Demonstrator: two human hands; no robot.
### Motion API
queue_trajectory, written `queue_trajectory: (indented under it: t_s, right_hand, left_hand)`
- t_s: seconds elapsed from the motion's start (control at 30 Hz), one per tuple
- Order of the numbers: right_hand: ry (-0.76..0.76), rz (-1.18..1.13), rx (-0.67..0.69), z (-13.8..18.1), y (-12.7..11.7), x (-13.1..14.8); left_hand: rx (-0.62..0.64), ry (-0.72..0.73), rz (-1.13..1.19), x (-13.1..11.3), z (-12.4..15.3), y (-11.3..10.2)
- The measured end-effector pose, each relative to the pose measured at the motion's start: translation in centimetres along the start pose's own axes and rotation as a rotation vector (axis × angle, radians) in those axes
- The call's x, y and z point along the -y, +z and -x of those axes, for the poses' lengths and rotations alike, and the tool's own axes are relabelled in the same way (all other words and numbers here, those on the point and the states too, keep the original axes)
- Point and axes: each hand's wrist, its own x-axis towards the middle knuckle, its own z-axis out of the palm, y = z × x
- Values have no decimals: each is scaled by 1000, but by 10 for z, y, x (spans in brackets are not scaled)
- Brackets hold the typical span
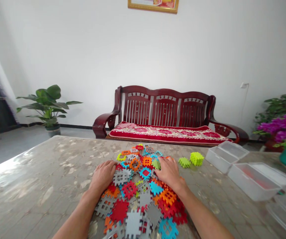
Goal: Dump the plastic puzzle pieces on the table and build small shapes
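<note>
A long heap of interlocking plastic tiles in red, orange, grey, blue and green lies between my hands. My left hand (104,174) rests on the table at the heap's left side, fingertips by a red tile, holding nothing visible. A grey window tile (122,177) lies just right of it. My right hand (169,172) reaches over the heap's right side, with thumb and fingers on a green tile (155,164). Below that hand are a blue tile (156,188) and an orange window tile (169,196). The right palm hides some pieces.
Right of the heap are a single green tile (184,162) and a stack of green tiles (197,158). Clear plastic boxes (252,187) stand on the table's (33,186) right side, near purple flowers (284,131). A wooden bench (165,109) stands beyond the table.
</note>
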Motion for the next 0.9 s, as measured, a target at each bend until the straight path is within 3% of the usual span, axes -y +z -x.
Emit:
queue_trajectory:
  t_s: [0.17,0.3,0.5,0.9]
  right_hand:
    - [41,-136,-84,-10,-2,-15]
    - [201,-295,-125,-21,-9,-58]
    - [410,-23,-150,-17,1,-120]
    - [433,33,-57,-10,20,-131]
  left_hand:
    - [0,1,10,3,-1,2]
    - [-3,10,22,5,-1,3]
    - [-5,11,19,6,-3,5]
    - [-29,17,30,8,-2,7]
